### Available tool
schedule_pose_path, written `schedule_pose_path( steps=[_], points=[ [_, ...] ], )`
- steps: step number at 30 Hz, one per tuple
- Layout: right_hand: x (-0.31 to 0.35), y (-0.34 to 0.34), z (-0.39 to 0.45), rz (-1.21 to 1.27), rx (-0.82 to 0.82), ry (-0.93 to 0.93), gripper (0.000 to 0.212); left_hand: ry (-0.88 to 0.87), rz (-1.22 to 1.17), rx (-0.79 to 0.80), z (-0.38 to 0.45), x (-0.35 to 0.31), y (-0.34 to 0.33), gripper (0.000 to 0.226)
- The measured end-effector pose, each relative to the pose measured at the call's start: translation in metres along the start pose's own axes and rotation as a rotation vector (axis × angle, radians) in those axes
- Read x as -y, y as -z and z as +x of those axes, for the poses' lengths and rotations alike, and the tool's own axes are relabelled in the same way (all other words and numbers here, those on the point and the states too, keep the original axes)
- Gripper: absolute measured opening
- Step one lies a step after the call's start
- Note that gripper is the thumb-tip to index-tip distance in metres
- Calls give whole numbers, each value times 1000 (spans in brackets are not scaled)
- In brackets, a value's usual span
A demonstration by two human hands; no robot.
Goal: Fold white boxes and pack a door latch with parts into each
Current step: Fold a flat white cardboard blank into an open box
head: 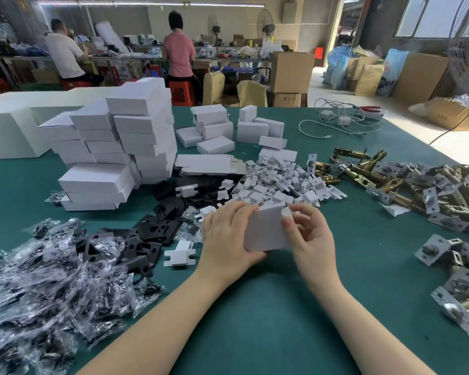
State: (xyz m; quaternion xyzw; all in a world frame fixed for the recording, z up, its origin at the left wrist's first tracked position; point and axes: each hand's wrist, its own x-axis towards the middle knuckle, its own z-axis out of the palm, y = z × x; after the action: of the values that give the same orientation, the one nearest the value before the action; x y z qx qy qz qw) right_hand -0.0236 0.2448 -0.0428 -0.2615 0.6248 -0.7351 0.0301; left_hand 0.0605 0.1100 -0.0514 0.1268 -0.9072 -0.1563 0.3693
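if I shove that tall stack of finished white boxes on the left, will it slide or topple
The tall stack of white boxes would probably topple: it is high and unevenly piled, with boxes overhanging. The boxes look like thin card, so likely light, and the green table cover may drag at the bottom.

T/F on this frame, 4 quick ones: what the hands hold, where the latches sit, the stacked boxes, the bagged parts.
1. Both hands grip one white box. True: left hand, right hand.
2. The brass latches lie left of the hands. False: they lie to the right.
3. Stacked white boxes stand at left rear. True.
4. The bagged black parts sit in a tray. False: they lie loose on the green table.
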Motion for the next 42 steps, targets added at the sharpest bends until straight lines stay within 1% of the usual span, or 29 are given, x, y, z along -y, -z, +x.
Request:
schedule_pose_path(
  steps=[4, 9, 13, 20, 23, 26, 30, 33, 36, 38, 39, 40, 42],
  points=[
    [-1, -4, -3, -16, -38, 21, 14, 23, -44, 21, 2, -2, 3, 83],
    [1, -3, 0, 19, -117, -12, 26, 23, -51, 55, 2, -3, 4, 84],
    [4, -2, 0, 62, -126, -39, 17, 13, -49, 60, 2, -3, 3, 84],
    [4, -1, -2, 26, -110, 23, 5, 12, -60, 46, 1, -3, 3, 83],
    [5, -1, -2, 22, -126, 41, 9, 21, -70, 36, 1, -4, 4, 83],
    [3, -3, -4, 8, -71, 54, 19, 43, -81, 34, 1, -3, 4, 83],
    [2, -6, -7, -35, 17, 48, 22, 81, -116, 7, 1, -1, 3, 82],
    [-1, -5, -6, -149, 130, 41, 33, 117, -146, -6, 2, 1, 1, 82],
    [-2, -2, -3, -246, 280, 63, 50, 140, -134, 1, 3, 6, 0, 84],
    [-2, 0, -1, -312, 391, 70, 55, 150, -123, 13, 3, 9, -1, 85],
    [-3, 0, -1, -323, 420, 68, 57, 149, -118, 16, 3, 10, -2, 85],
    [-5, 1, -2, -310, 421, 56, 57, 148, -114, 17, 3, 11, -2, 85],
    [-8, -1, -4, -254, 349, 37, 58, 152, -111, 22, 4, 11, -3, 85]
  ],
)
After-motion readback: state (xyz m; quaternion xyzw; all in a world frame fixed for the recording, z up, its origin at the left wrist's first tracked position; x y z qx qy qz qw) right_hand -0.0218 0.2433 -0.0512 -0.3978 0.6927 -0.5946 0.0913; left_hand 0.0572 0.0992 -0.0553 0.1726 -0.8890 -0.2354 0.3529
